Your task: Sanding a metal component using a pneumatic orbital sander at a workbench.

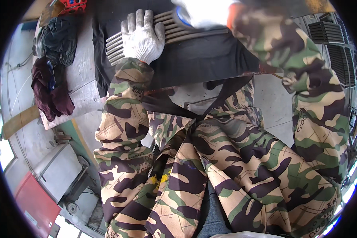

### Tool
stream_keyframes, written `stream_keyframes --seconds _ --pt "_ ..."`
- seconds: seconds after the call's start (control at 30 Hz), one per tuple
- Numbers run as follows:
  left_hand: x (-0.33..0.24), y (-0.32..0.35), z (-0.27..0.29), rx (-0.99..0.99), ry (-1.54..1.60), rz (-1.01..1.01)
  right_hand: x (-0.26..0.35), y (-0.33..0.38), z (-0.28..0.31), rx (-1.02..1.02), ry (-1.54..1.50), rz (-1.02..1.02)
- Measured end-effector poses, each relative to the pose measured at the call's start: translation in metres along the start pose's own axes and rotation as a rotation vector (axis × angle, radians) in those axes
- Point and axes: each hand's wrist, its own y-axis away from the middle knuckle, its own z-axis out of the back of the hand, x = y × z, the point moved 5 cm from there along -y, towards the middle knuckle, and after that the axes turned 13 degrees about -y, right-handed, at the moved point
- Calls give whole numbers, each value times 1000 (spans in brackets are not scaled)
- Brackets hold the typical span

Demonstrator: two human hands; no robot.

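Note:
My left hand [142, 41], in a white knit glove with grey fingertips, lies flat with its fingers stretched out on a row of parallel grey metal bars [198, 35]. At the bars' right part is my right hand [216, 12], in a white glove with an orange cuff, smeared by motion and overexposed. A curved blue edge [181, 16] shows at its left side; what it belongs to cannot be made out. Beneath the bars a black cloth [202, 55] covers the table. The bars' far side is partly hidden by both hands.
Dark green cloth [59, 39] and maroon cloth [49, 89] lie bunched on the grey tabletop [81, 93] at left. A red object [73, 6] sits at the far left. Dark slatted metal pieces [339, 63] are stacked at right. A red panel [35, 202] stands at lower left.

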Motion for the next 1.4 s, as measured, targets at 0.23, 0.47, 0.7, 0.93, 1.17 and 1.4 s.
stream_keyframes --seconds 0.23,0.47,0.7,0.93,1.17,1.4 --pt "4 -5 -5 -45 -10 45 17 0 -1 115 -8 -38" --pt "16 13 -1 -19 69 19 -1 -4 -17 91 27 -115" --pt "21 3 -6 -101 -27 80 4 -22 -18 74 71 -100" --pt "24 -5 -10 -51 -25 207 19 -8 -14 102 80 -5" --pt "36 -15 -9 112 149 350 21 -21 -18 76 175 -56" --pt "39 -19 -20 79 146 415 -4 -32 -34 67 217 0"
